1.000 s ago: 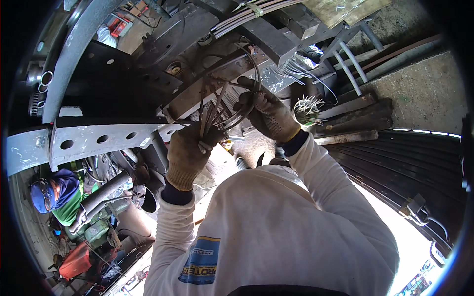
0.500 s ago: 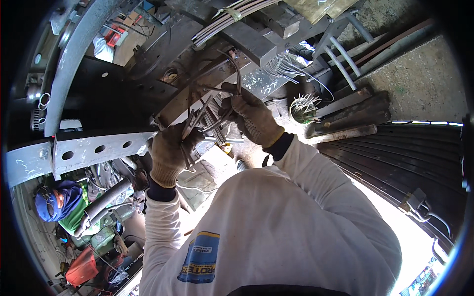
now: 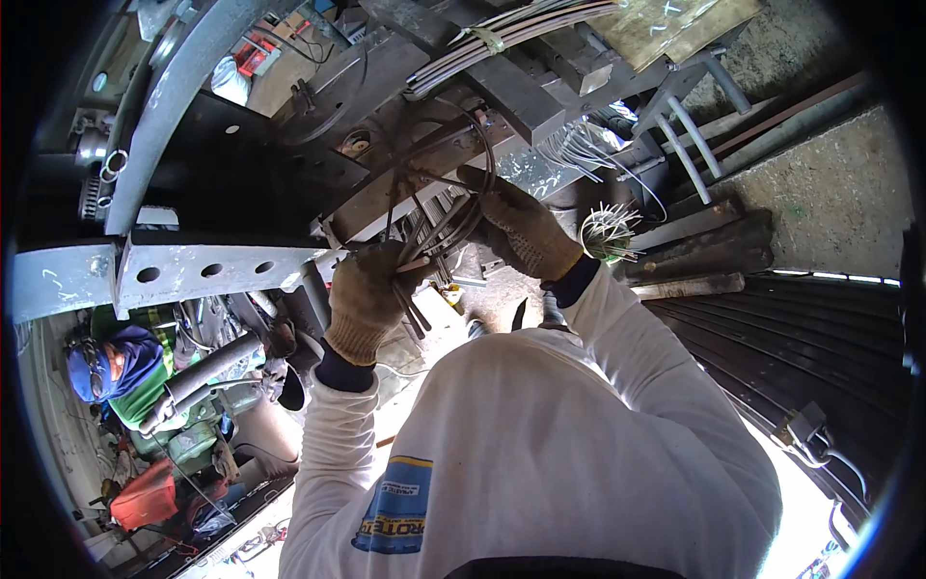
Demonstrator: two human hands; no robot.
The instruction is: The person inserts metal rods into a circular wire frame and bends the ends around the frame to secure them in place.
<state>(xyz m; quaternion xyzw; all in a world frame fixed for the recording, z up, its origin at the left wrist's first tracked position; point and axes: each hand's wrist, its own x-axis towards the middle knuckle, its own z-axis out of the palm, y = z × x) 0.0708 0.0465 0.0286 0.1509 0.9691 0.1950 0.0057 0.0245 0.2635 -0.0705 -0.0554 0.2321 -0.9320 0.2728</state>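
Note:
My left hand point(image 3: 369, 301), in a worn knitted work glove, is closed round several loops of thick brown wire point(image 3: 439, 239), whose ends stick out below the fist. They could be thin rods or cable; I cannot tell which. My right hand point(image 3: 529, 230), gloved alike, has its fingers curled against the right side of the same loops. One large loop arches up over a dark steel beam in front of me. Between my hands, behind the loops, a bundle of straight thin rods shows. The fingertips of both hands are partly hidden.
A tied bundle of long rods point(image 3: 511, 41) lies on steel at the top. Right of my hands stands a bucket of thin rods point(image 3: 610, 232). A steel beam with holes point(image 3: 212, 270) runs at left; below it another person point(image 3: 121, 372) in a blue head covering holds a pipe.
The view has shifted, so the surroundings sit a little further right and lower. My left fist has turned slightly round the wire loops, and their ends now point down to the right.

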